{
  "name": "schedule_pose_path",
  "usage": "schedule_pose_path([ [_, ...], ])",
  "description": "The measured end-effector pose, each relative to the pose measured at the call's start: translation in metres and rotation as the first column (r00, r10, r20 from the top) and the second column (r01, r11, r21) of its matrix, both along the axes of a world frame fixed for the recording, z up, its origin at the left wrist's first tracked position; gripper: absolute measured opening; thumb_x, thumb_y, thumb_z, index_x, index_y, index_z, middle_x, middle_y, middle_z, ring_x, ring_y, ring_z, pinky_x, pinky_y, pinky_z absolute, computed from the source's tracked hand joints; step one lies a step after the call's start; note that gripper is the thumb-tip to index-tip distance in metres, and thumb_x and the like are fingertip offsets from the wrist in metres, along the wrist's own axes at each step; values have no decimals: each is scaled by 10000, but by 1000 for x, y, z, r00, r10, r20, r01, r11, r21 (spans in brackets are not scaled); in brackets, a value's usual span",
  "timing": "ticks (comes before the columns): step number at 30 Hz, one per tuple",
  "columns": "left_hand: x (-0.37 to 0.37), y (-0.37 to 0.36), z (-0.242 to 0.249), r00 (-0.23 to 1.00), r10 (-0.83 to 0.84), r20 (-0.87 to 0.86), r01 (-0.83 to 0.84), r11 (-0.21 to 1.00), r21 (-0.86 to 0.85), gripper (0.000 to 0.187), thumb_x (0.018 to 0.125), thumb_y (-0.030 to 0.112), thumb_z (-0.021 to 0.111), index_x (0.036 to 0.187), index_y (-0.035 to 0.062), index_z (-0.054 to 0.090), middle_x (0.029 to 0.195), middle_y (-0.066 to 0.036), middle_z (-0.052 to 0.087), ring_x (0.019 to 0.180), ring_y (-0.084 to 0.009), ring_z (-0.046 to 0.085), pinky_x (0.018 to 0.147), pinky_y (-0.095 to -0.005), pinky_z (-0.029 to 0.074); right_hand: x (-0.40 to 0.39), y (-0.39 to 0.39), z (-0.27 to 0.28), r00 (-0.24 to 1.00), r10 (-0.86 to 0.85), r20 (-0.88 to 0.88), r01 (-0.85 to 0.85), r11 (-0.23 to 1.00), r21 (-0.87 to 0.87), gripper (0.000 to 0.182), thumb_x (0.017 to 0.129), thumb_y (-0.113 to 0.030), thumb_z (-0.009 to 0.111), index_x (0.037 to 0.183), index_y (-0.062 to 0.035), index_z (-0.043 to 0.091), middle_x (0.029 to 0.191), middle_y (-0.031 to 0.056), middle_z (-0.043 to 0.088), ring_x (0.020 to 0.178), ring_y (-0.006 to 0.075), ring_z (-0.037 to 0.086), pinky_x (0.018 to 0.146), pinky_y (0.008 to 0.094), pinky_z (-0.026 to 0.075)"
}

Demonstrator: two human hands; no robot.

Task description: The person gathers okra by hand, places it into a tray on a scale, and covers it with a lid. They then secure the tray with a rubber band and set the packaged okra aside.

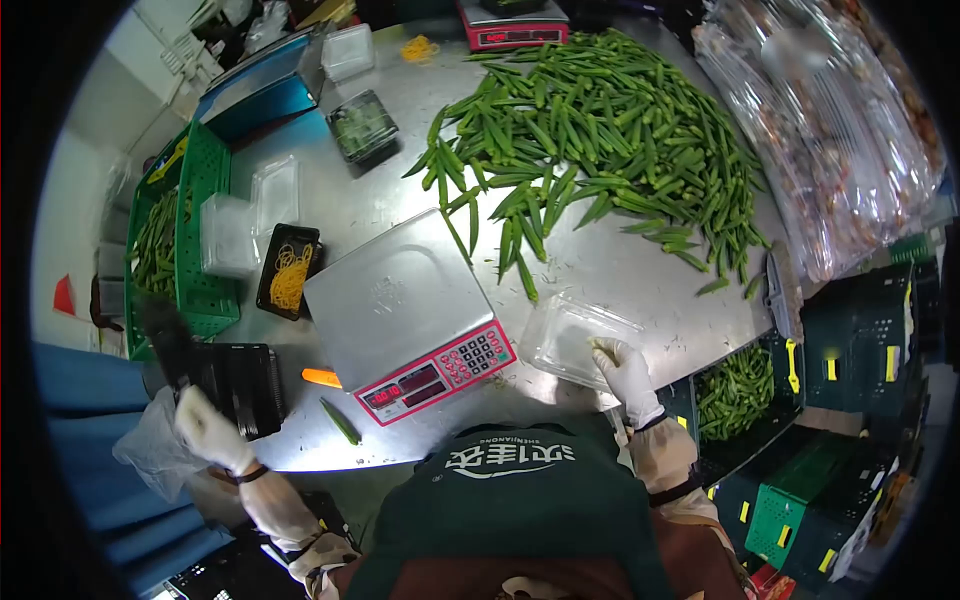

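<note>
My left hand [212, 430], in a white glove, is at the lower left with its fingers closed around the end of a blurred black tray [170, 338]. Beside it stands a stack of black trays [247, 388]. My right hand [625, 375], also gloved, pinches the near right edge of a clear plastic container [577, 340] over the metal table. Between the hands is a scale [400, 300] with a bare plate and a red keypad front. A large heap of okra [610, 140] covers the far right of the table.
Rubber bands [292, 278] lie in a black tray left of the scale. A green crate [210, 180] holds okra at the left. Clear containers [228, 235] and a packed okra box [363, 127] sit nearby. Another scale [515, 35] is at the back; plastic bags [815, 130] are at right.
</note>
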State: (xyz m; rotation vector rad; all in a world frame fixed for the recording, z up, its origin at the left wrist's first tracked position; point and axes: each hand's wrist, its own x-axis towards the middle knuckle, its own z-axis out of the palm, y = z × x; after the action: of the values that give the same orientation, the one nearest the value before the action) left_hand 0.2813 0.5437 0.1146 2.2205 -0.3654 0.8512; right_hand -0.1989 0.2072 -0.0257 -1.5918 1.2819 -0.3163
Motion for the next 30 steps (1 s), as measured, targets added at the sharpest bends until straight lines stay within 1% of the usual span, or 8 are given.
schedule_pose_path([
  [3,-45,-59,-55,900,-373,-224,415,893,178,168,830,93,707,973,5,711,924,-125,698,880,-239,623,848,-352,502,-10,-7,-11,982,-7,-188,-12,995,-99,279,898,-112,660,1163,-25,653,1058,132,707,946,213,680,847,299,521],
  [7,-89,-102,-63,586,-616,-526,809,413,418,205,700,50,728,898,101,736,870,-85,681,926,-279,550,918,-389,431,-21,5,-18,921,192,-339,-233,969,-85,251,852,-232,722,1061,-100,679,953,134,702,871,289,683,793,351,538],
  [11,-95,-132,-26,510,-634,-582,810,582,76,313,799,62,728,1105,67,665,1040,-91,664,1014,-246,586,955,-350,446,-44,13,-37,937,348,-43,-340,932,127,293,855,-276,720,1092,-106,686,1033,112,706,890,237,682,817,340,535],
  [15,-106,-229,-7,481,-646,-593,818,574,38,401,846,44,678,1239,38,598,1175,-127,628,1106,-255,580,973,-358,445,-33,-67,2,942,256,216,-313,903,295,385,915,-294,658,1235,-81,635,1157,85,676,1034,170,627,923,331,492],
  [19,-120,-331,-37,296,-825,-482,932,361,-45,513,873,103,649,1354,20,489,1300,-164,567,1207,-276,533,1024,-359,407,-27,-184,-2,991,100,87,-86,984,-153,390,925,-153,626,1295,-41,577,1251,139,626,1150,228,586,992,322,447],
  [23,-127,-433,-90,309,-794,-523,927,375,-22,510,897,91,601,1377,7,453,1358,-153,533,1281,-245,490,1067,-328,362,-6,-290,-38,990,-117,80,142,833,-535,490,856,-27,669,1329,-41,543,1301,162,589,1186,243,577,1015,327,445],
  [25,-134,-474,-113,288,-756,-587,930,367,-17,517,883,92,611,1365,0,451,1366,-175,516,1286,-278,480,1075,-348,354,8,-325,-8,965,-222,-139,35,636,-771,623,807,-75,723,1383,-75,484,1395,214,478,1310,348,433,1110,387,335],
  [30,-173,-534,-178,506,-571,-646,862,308,403,741,824,298,683,1472,153,354,1514,-226,311,1397,-448,254,1136,-519,233,26,-371,-18,850,-354,-391,-73,655,-752,759,731,-455,761,1412,-330,450,1525,265,214,1361,522,234,1107,583,229],
])
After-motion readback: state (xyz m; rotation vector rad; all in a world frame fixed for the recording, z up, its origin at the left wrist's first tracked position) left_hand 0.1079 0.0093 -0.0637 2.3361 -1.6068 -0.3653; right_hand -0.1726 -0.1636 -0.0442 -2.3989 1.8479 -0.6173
